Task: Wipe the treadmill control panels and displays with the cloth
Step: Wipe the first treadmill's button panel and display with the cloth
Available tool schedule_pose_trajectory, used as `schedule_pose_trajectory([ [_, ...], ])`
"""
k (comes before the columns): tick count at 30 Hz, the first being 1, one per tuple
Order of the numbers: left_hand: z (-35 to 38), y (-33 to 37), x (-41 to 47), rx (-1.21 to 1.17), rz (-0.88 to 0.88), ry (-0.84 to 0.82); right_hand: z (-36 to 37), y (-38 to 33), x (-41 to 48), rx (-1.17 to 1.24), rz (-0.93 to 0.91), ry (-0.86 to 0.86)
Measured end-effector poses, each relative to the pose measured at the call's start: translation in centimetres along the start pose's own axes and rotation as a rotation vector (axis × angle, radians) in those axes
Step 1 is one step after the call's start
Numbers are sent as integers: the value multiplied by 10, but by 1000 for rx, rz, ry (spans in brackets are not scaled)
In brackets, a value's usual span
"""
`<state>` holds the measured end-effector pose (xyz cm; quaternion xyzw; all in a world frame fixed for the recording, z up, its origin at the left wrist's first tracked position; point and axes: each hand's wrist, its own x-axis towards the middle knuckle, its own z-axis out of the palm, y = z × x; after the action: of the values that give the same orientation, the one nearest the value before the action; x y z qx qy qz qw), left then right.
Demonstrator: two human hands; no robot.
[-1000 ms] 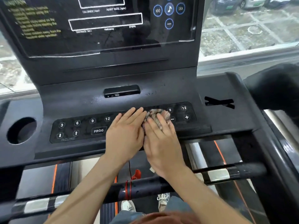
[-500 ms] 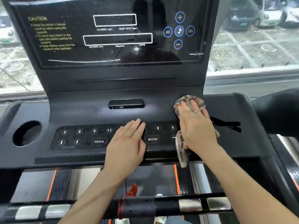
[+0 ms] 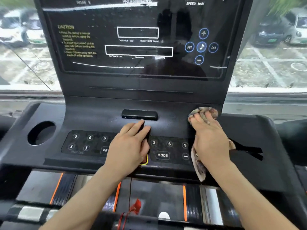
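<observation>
Ahead I see a wide window [image 3: 274, 52], daylight coming through it; outside lies a paved parking lot [image 3: 33, 68] marked with white lines; a white car [image 3: 15, 29] stands parked at left, a dark car [image 3: 272, 33] at right; a pale sill [image 3: 265, 90] runs below the glass.

The console [image 3: 93, 113] is matte black, its keypad [image 3: 89, 143] marked in white numerals. The glossy black display [image 3: 137, 50] carries white outlined boxes, yellow caution text [image 3: 76, 42] and blue-ringed round buttons [image 3: 201, 46]. The cloth [image 3: 203, 112] is mottled brown, grey and cream. Orange stripes [image 3: 184, 201] edge the dark deck below.
</observation>
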<state>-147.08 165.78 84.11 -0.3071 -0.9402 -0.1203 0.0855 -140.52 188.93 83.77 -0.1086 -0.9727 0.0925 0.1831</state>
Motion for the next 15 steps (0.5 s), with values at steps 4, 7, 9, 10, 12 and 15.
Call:
schedule_pose_trajectory([
  [4, -5, -19, -9, -30, -78, 49, 26, -53, 21, 125, -148, 14],
  [7, -4, -31, -13, -85, -85, 100, 29, -61, 34, 215, -185, 24],
  [9, -4, -32, -14, -131, -104, 125, 22, -64, 41, 257, -236, 56],
  [10, -3, -30, -14, -143, -110, 127, 18, -66, 45, 262, -265, 62],
  [12, -3, -29, -15, -154, -117, 122, 10, -80, 54, 268, -329, 16],
  [15, -4, -28, -15, -165, -130, 121, 12, -118, 64, 247, -415, -4],
])
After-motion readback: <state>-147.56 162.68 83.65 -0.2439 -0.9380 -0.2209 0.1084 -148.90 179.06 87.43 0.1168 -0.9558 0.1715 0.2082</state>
